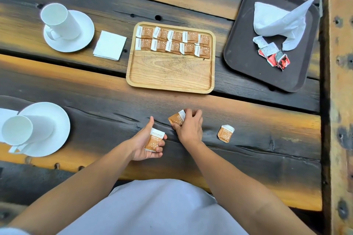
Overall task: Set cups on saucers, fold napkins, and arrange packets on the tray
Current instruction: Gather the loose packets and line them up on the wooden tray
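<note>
Left grip [142,140] palm-up, curled; right grip [190,129] palm-down, pinching.

Pale lilac-grey top [158,212], bare forearms [91,177]

No text fully legible.
Brown packet [154,142], lower centre: dark lettering on white strip, small white print beneath, both too blurred to read.
Tray packets [172,41] on wooden tray [170,74], centre: strip lettering too small.
Red-white sachets [275,56], upper right: print unreadable.
</note>
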